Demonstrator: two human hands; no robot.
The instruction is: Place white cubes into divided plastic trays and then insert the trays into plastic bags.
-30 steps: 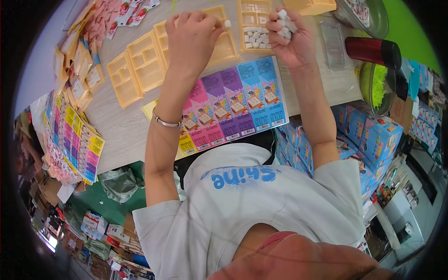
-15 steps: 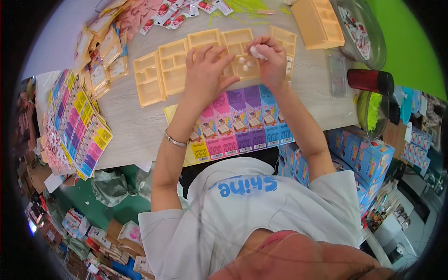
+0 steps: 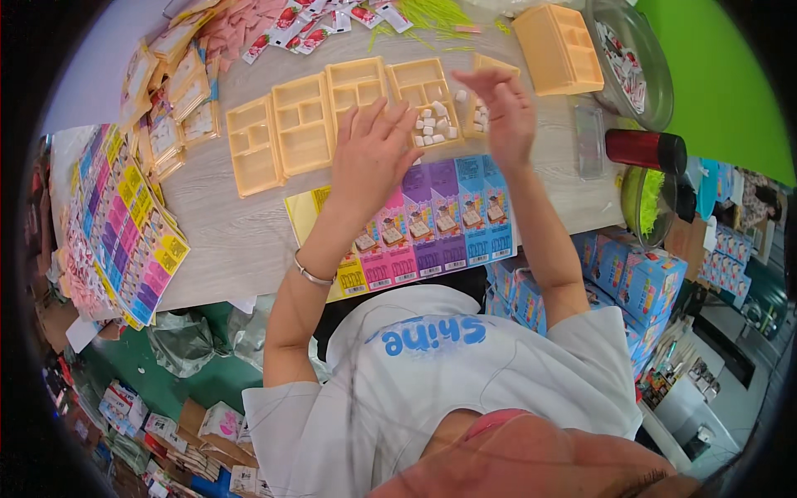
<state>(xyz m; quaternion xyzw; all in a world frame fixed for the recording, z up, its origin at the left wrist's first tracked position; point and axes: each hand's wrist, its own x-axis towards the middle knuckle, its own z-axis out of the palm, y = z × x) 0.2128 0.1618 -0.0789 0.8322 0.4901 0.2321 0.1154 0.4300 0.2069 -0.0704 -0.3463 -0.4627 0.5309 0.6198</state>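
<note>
A row of several pale yellow compartment trays (image 3: 235, 149) stands across the table. Small white cube-shaped pieces (image 3: 430, 126) lie heaped in the near compartment of one tray (image 3: 421, 73), and more show in the rightmost tray, partly behind my right hand. My left hand (image 3: 365, 153) is open, fingers stretched over the near parts of the middle trays, its fingertips beside the white pieces. My right hand (image 3: 510, 124) is raised over the rightmost tray, fingers apart and empty. One white piece (image 3: 461, 96) shows just below its fingertips; whether it rests or falls I cannot tell.
Printed colourful sheets (image 3: 432, 220) lie before me, with another stack (image 3: 133, 216) at left. Filled packs (image 3: 170, 133), strawberry-print sachets (image 3: 311, 25) and green strips (image 3: 432, 17) lie farther back. Stacked trays (image 3: 552, 50), a sachet bowl (image 3: 656, 75) and a red cylinder (image 3: 639, 149) stand right.
My right hand has opened and let go of the white pieces it held, moving slightly right. More white pieces now lie in the tray. My left hand remains over the trays, fingers lower.
</note>
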